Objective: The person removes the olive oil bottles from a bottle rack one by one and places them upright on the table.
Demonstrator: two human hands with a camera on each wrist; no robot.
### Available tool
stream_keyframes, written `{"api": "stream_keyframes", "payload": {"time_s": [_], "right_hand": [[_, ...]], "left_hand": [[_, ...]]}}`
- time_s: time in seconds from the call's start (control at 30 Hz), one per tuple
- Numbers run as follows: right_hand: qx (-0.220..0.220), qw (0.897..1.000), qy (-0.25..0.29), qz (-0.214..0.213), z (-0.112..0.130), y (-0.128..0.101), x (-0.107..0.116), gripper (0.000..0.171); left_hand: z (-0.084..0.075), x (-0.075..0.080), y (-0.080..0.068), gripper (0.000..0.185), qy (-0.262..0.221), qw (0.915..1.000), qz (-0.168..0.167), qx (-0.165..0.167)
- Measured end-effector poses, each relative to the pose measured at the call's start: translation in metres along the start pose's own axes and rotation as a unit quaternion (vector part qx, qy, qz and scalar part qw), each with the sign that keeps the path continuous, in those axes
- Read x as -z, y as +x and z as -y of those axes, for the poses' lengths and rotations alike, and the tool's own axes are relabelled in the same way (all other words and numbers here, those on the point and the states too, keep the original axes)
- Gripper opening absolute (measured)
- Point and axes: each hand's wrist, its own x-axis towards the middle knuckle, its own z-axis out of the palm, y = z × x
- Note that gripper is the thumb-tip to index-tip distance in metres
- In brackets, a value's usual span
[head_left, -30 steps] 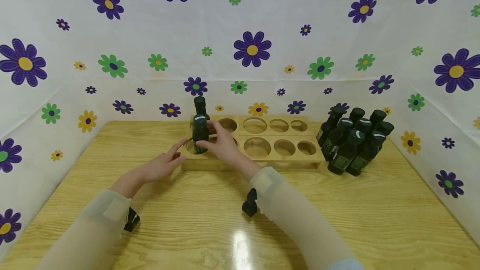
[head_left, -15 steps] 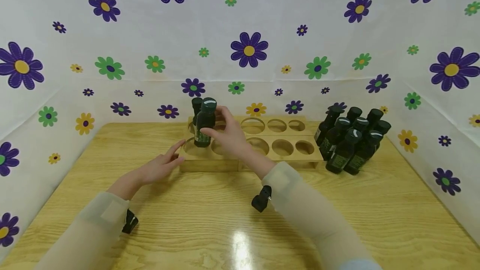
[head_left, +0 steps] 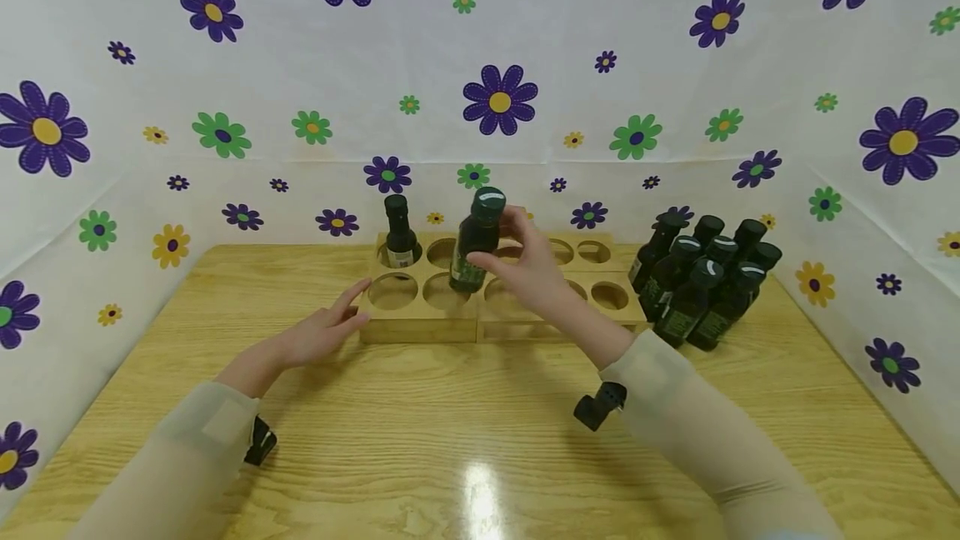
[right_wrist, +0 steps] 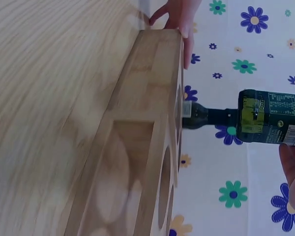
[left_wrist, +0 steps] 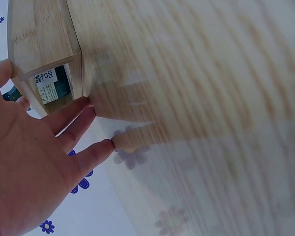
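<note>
My right hand (head_left: 531,269) grips a dark green glass bottle (head_left: 480,232) with a black cap, thumb on the near side. The bottle is slightly tilted, and the right wrist view shows its base (right_wrist: 250,118) apart from the wooden rack (head_left: 420,330). Round holes in two rows run along the rack's top. In the back-left hole stands another dark bottle (head_left: 401,242), its label visible through the rack's end in the left wrist view. My left hand (head_left: 318,338) touches the rack's left end with its fingers extended.
Several dark bottles (head_left: 686,302) stand clustered at the right end of the rack, close to its edge. A flowered white cloth (head_left: 420,40) hangs behind and at the sides of the wooden table (head_left: 390,440).
My right hand has lifted the bottle out of the front-left hole and carried it rightward above the rack. My left hand stays at the rack's left end.
</note>
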Motion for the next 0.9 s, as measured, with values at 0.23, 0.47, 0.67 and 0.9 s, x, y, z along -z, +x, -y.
{"api": "stream_keyframes", "payload": {"time_s": [0.23,0.47,0.67,0.9], "right_hand": [[-0.022,0.998,-0.046,-0.031,-0.006,-0.027,0.036,0.053],[-0.044,0.995,-0.074,-0.052,-0.011,-0.066,0.067,0.050],[-0.028,0.990,-0.128,-0.060,-0.017,-0.101,0.101,0.049],[-0.003,0.985,-0.154,-0.080,-0.026,-0.135,0.141,0.048]], "left_hand": [[-0.001,0.001,0.000,0.068,0.003,0.9999,0.000,-0.010],[0.001,0.000,0.000,0.069,-0.002,1.0000,0.002,-0.006],[0.004,-0.001,0.001,0.067,-0.004,1.0000,0.002,-0.001],[0.002,0.000,0.000,0.067,-0.009,0.9999,0.005,-0.007]]}}
